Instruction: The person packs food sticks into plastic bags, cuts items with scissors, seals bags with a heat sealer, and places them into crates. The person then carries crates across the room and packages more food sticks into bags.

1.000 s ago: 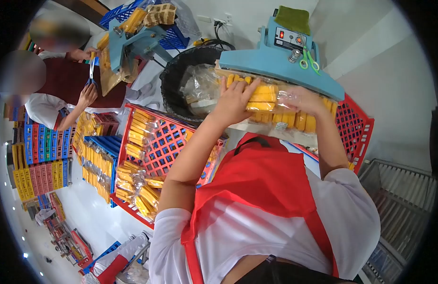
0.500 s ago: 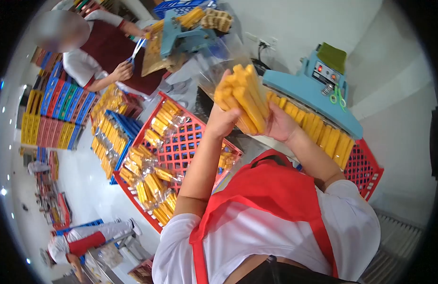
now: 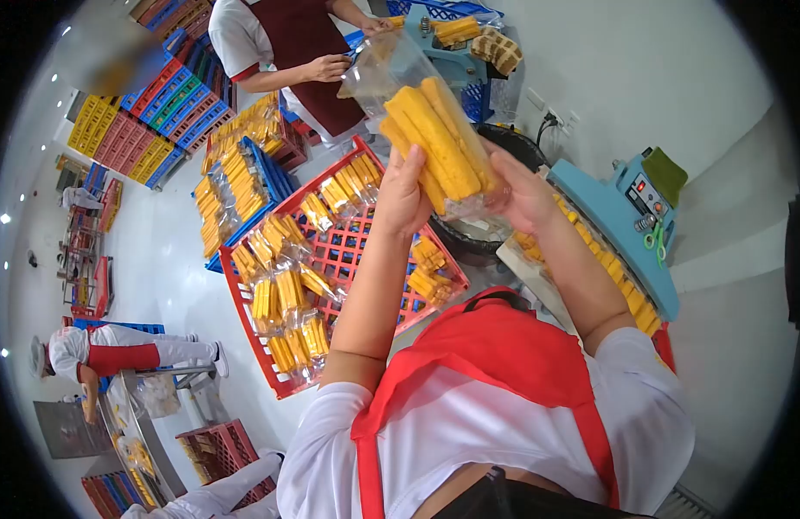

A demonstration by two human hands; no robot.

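A clear plastic bag (image 3: pixel 439 143) of long yellow sticks is held up between my two hands, its empty end pointing away to the upper left. My left hand (image 3: pixel 404 192) grips the left side, thumb across the front. Around the lower right side curls my right hand (image 3: pixel 519 186). More yellow sticks (image 3: pixel 603 255) lie in a row along the blue sealing machine (image 3: pixel 616 225), below my right forearm. To the left, a red crate (image 3: pixel 352 251) carries several filled bags (image 3: pixel 289 290).
A co-worker in a maroon apron (image 3: pixel 300 39) stands at the upper left beside another blue machine (image 3: pixel 456 65). Behind my hands is a black-lined bin (image 3: pixel 469 242). Blue crates (image 3: pixel 274 186) stand left of the red crate, and another person (image 3: pixel 123 348) is farther off.
From beside the sealing machine, my hands have lifted the bag up and to the left, over the bin. The view has turned leftward, showing more of the red crate.
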